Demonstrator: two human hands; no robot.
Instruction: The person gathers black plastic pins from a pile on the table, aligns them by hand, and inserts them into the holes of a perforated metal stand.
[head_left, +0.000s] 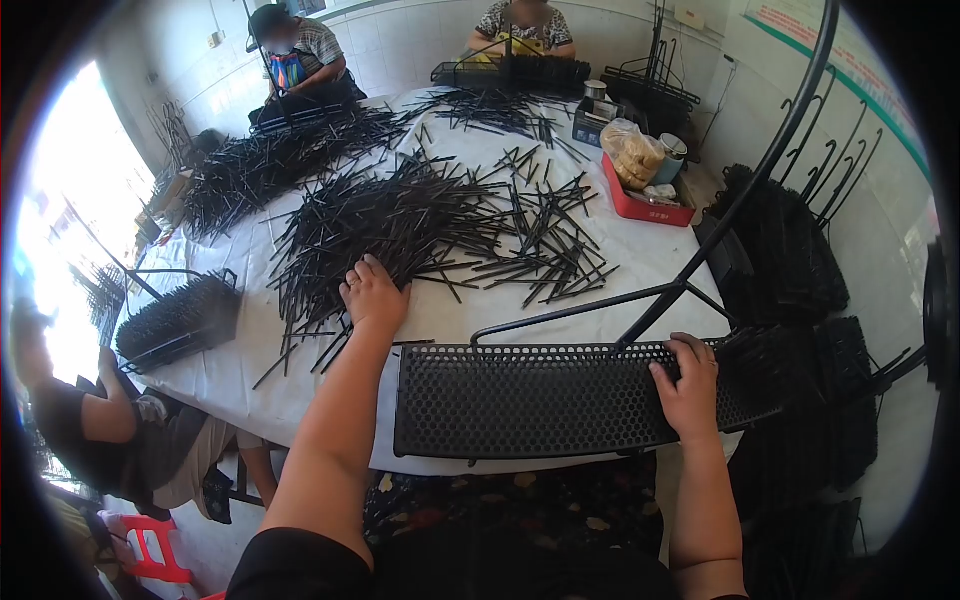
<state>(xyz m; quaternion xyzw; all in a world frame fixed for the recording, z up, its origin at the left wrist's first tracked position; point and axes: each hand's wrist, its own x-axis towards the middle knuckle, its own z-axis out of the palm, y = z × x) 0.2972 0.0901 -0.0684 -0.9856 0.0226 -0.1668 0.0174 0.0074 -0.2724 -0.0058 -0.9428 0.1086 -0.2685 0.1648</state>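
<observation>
A black perforated rack (520, 405) with a metal frame handle (655, 315) lies across the table edge in front of me. My right hand (688, 385) is closed on its upper edge, fingers over the rim and thumb on the holes. At the rack's right end, dark bristle-like sticks (755, 370) are packed close together. My left hand (375, 295), a ring on one finger, rests at the near edge of a big heap of thin black sticks (370, 220). Its fingers lie on the sticks with the thumb apart; no stick is plainly held.
Two people (300, 60) (525, 40) sit across the white-covered table (650, 265) with similar racks. Another person (120, 420) sits at the left, near a bristled rack (180, 320). A red tray (645, 205) holds a bag and a cup. Dark racks (780, 250) stack up at the right.
</observation>
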